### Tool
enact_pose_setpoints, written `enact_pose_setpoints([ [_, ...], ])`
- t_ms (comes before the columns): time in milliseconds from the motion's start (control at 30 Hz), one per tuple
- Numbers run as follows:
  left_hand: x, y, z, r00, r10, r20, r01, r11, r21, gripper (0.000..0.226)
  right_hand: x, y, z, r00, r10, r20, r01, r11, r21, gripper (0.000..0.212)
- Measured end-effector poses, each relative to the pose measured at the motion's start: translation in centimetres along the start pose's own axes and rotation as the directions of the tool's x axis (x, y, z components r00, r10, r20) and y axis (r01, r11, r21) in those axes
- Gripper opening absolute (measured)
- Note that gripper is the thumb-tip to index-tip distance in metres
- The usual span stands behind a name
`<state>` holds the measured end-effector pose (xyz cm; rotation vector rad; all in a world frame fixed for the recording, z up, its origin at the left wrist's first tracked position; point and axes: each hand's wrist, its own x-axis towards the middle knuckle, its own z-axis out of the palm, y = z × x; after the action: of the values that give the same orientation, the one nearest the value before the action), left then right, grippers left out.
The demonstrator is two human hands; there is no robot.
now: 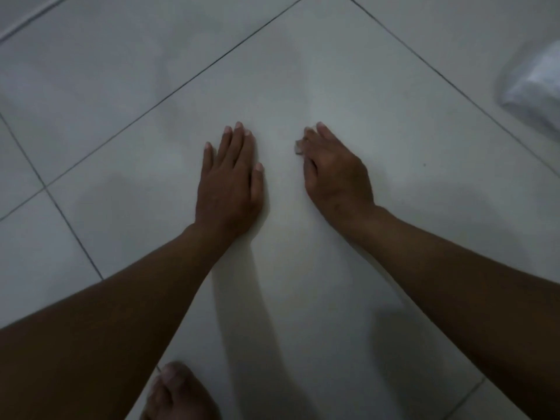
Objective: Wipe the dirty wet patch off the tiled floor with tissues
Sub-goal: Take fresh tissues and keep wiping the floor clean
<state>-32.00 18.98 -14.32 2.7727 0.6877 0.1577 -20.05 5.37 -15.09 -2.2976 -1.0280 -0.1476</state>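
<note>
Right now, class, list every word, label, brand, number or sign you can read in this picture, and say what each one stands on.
None can be read.
The tiled floor shows only grout lines.
The white wrapped pack at the right edge is blurred; no print can be made out on it.
The small scrap pinched in the right hand shows no lettering; the left hand lies flat and bare.

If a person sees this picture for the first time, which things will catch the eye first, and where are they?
First come the two bare arms reaching in from below: the left hand lies flat, fingers straight, on the tiled floor at the centre, and the right hand beside it curls its fingers around a small pale scrap, perhaps tissue. Next, a blurred white plastic-wrapped pack lies at the right edge, and bare toes show at the bottom.
</note>
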Motion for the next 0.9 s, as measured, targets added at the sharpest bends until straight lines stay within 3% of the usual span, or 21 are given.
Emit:
enact_pose_setpoints([
  [100,-0.4,0.7,0.2,0.999,0.049,0.021,-0.049,0.999,-0.017,0.058,1.1,-1.2,0.9,0.998,0.048,0.045,-0.048,0.999,-0.004,0.027],
  [267,-1.1,2.0,0.5,0.998,0.061,0.023,-0.060,0.997,-0.044,0.058,-3.0,-0.8,-1.2,0.980,-0.159,0.122,0.156,0.987,0.032,0.027],
  [367,-1.2,3.0,0.8,0.994,0.105,0.022,-0.104,0.994,-0.043,0.059,-4.2,1.9,-2.7,0.999,0.034,-0.011,-0.035,0.999,-0.027,0.028],
  [467,-1.0,4.2,1.3,0.990,0.138,0.028,-0.136,0.990,-0.041,0.059,-3.8,2.7,-3.2,0.969,0.239,-0.070,-0.243,0.968,-0.060,0.029],
  [633,-0.8,6.9,2.0,0.978,0.209,0.027,-0.207,0.976,-0.066,0.057,-6.1,1.7,-4.4,0.996,-0.038,0.078,0.043,0.997,-0.069,0.028],
  [700,-0.8,8.0,2.4,0.971,0.239,0.027,-0.237,0.968,-0.081,0.056,-7.4,2.6,-5.3,0.994,-0.088,0.062,0.092,0.994,-0.053,0.027],
  [767,-0.7,9.4,2.8,0.963,0.269,0.029,-0.265,0.960,-0.090,0.056,-8.4,4.3,-6.5,0.999,-0.028,0.022,0.030,0.997,-0.071,0.028],
  [900,-0.4,11.4,3.5,0.955,0.295,0.042,-0.289,0.951,-0.109,0.056,-8.2,7.9,-8.5,0.963,0.242,-0.123,-0.255,0.961,-0.107,0.029],
])
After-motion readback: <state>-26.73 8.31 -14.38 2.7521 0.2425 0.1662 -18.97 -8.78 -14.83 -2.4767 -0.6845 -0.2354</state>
